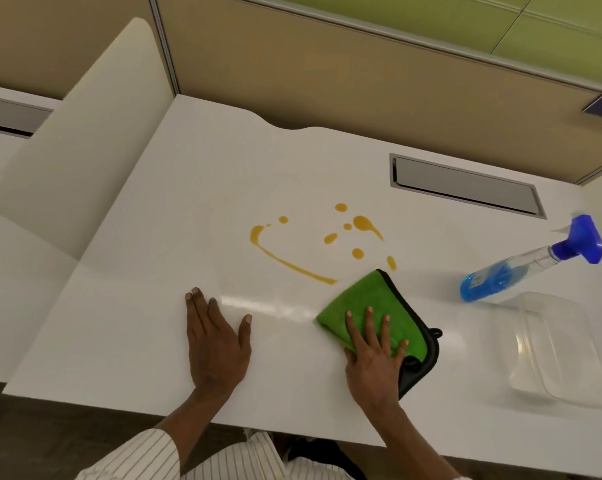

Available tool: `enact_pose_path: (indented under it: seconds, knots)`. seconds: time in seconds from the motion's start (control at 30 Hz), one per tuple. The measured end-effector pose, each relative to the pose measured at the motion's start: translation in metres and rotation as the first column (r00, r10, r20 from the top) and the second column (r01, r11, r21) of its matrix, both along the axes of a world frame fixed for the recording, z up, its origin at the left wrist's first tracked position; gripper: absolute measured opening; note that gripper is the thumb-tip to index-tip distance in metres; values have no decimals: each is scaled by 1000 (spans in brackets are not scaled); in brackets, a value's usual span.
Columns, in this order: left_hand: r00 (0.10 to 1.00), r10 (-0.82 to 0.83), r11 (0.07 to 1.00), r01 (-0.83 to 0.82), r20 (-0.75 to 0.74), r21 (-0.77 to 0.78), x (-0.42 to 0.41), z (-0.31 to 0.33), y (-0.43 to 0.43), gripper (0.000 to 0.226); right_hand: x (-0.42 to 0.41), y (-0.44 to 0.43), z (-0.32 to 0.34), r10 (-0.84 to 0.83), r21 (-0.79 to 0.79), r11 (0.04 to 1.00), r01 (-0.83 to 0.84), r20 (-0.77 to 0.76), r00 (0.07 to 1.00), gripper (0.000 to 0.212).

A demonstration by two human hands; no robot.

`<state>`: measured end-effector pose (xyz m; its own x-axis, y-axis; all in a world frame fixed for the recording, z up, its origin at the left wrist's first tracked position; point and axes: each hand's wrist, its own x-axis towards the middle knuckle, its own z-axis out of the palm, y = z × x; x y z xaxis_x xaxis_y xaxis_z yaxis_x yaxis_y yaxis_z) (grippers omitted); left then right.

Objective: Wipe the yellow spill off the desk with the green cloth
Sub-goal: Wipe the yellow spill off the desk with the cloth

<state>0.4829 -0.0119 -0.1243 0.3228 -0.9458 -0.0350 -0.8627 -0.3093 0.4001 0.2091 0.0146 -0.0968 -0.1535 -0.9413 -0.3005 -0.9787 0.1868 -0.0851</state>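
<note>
**Cloth at the edge of the spill**

I see my right hand (pixel 374 351) lying flat on the green cloth (pixel 368 306), its fingers (pixel 370 323) spread apart and pressing down on the fabric rather than clamped around it. The cloth is folded, green side up, with a black trim and a darker underside showing at its right and near edges. Its far corner sits just beside the near end of the yellow spill (pixel 292 263), and I cannot tell whether the two touch.

The spill lies in the middle of the white counter (pixel 136 323): one long curved streak running from a blob at the left down toward the cloth, and a scatter of separate drops beyond the cloth's far corner.

My left hand (pixel 216 341) rests palm down on the bare counter, left of the cloth and apart from it, fingers loosely together, thumb out to the side, holding nothing.

To the right, a spray bottle (pixel 521 271) with blue liquid and a blue trigger head lies on its side. Near it, closer to the front edge, sits a clear plastic container (pixel 562 348). A grey recessed cable hatch (pixel 465 185) is set into the counter behind the spill.
</note>
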Motion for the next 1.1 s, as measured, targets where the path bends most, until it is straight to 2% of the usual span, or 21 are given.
enact_pose_path:
  seconds: [0.17, 0.4, 0.53, 0.7, 0.83, 1.0, 1.1]
  knots:
    - [1000, 5, 1000, -5, -4, -13, 1, -2, -1, 92, -20, 38, -1, 20, -7, 1000, -21, -37, 999, 72]
    - [1000, 8, 1000, -8, -15, -7, 2, 4, 0, 92, -41, -59, -1, -136, -15, 991, 136, -62, 989, 68]
    - [1000, 9, 1000, -9, -6, -8, 2, 5, 1, 92, -39, -82, -3, -63, -10, 998, 63, -26, 998, 67]
    - [1000, 10, 1000, -10, 6, -5, 0, 3, -1, 93, -40, -30, -2, 74, -54, 996, -72, 37, 997, 71]
    - [1000, 12, 1000, -11, 17, -9, -1, 3, -3, 95, -62, -10, -1, 55, -50, 997, -52, 51, 997, 72]
    - [999, 10, 1000, -10, 36, -12, -2, 1, -2, 95, -87, -73, 1, -70, -10, 998, 70, 20, 997, 66]
    - [999, 18, 1000, -17, 37, -17, -4, 0, -2, 95, -90, -111, 1, -70, -5, 998, 70, 45, 997, 61]
